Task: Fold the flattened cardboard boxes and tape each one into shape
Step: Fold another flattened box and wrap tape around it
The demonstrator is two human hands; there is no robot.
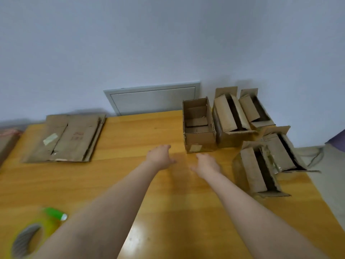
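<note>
Fingers (166, 146) of both hands were spread straight and held nothing, the left hand (160, 155) and right hand (207, 163) low over the table (140, 184), just short of an upright open box (198, 128). That box seemed done. The next move probably meant reaching far left for the flattened stack (65, 139), well apart from both hands.

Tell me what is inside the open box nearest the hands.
Inside the open box only its own folded cardboard flaps show, lying across the bottom; no separate item is visible. Its near wall hides the front strip of the floor.
</note>
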